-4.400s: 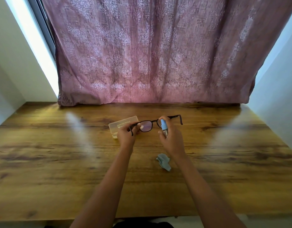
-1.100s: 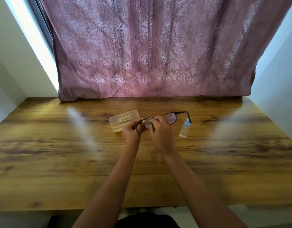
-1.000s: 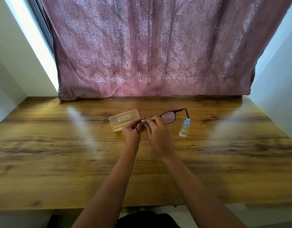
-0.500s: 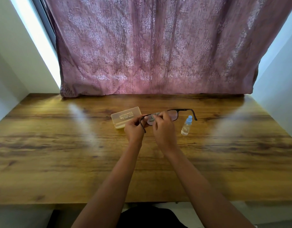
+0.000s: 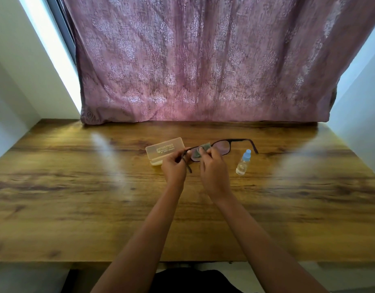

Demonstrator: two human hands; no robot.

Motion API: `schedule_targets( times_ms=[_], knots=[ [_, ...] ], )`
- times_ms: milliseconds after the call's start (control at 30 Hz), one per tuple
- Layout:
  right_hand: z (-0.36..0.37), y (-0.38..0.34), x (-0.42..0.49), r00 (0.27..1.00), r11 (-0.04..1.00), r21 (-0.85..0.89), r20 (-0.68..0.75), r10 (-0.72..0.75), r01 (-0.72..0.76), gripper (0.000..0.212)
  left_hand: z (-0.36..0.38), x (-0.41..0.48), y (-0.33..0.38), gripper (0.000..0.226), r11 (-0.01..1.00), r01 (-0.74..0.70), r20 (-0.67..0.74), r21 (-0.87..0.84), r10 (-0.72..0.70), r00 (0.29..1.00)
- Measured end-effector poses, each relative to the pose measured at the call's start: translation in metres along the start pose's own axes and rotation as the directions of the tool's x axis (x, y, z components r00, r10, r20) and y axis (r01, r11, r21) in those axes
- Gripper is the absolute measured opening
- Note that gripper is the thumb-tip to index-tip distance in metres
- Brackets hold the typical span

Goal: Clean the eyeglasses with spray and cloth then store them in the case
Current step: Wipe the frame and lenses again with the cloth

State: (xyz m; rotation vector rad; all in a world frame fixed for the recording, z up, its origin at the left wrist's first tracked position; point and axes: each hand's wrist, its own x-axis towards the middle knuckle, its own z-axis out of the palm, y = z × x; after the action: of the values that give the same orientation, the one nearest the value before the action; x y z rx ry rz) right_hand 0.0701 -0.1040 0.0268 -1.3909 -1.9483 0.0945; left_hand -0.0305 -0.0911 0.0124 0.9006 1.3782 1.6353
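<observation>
L hand (image 5: 174, 167): pinches glasses (image 5: 222, 146) at left hinge
R hand (image 5: 211, 166): fingers pinch cloth (image 5: 201, 150) on left lens
Bottle (image 5: 243, 163): upright, right of hands
Case (image 5: 164, 149): behind L hand

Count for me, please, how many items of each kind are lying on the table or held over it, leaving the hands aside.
Eyeglasses: 1
Cleaning cloth: 1
Spray bottle: 1
Glasses case: 1
Total: 4

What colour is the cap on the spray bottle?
The cap is light blue; head view.
</observation>
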Motion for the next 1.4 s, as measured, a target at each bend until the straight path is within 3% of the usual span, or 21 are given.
schedule_targets(
  times_ms=[200, 367, 500, 667, 900, 1100, 1267, 1400],
  knots=[
    [0.004, -0.009, -0.013, 0.997, 0.997, 0.030, 0.021, -0.071, 0.070, 0.032, -0.001, -0.004, 0.004, 0.007, 0.995, 0.021, -0.009, -0.102, -0.022, 1.000],
    [0.001, 0.002, -0.021, 0.998, 0.998, -0.005, 0.035, -0.056, 0.056, 0.028, -0.006, -0.002, -0.003, 0.019, 0.999, -0.019, 0.002, -0.031, 0.019, 1.000],
    [-0.002, 0.003, -0.009, 1.000, 1.000, -0.013, -0.026, 0.006, -0.007, 0.029, -0.005, 0.000, -0.005, 0.015, 0.997, 0.018, 0.020, -0.082, -0.016, 1.000],
    [0.006, -0.008, -0.006, 0.999, 1.000, 0.010, -0.020, -0.026, 0.026, 0.034, -0.005, -0.001, -0.004, 0.011, 0.997, 0.011, 0.038, -0.071, -0.008, 0.999],
    [0.002, -0.002, -0.018, 0.997, 0.994, 0.072, -0.014, -0.082, 0.082, 0.024, -0.008, -0.004, -0.004, 0.011, 0.999, -0.004, -0.006, -0.034, 0.004, 1.000],
    [-0.002, 0.004, -0.004, 0.997, 1.000, 0.026, -0.077, -0.006, 0.008, 0.020, -0.009, -0.004, -0.007, 0.012, 0.997, 0.026, 0.020, -0.071, -0.024, 0.999],
    [0.005, -0.007, -0.006, 0.997, 0.997, 0.017, -0.013, -0.079, 0.079, 0.033, -0.005, -0.004, 0.001, 0.010, 0.997, 0.029, 0.021, -0.069, -0.027, 0.999],
    [0.004, -0.005, -0.017, 0.994, 0.993, 0.048, 0.009, -0.108, 0.108, 0.029, -0.009, -0.003, 0.001, 0.005, 0.998, -0.014, 0.002, -0.057, 0.014, 1.000]
  ],
)
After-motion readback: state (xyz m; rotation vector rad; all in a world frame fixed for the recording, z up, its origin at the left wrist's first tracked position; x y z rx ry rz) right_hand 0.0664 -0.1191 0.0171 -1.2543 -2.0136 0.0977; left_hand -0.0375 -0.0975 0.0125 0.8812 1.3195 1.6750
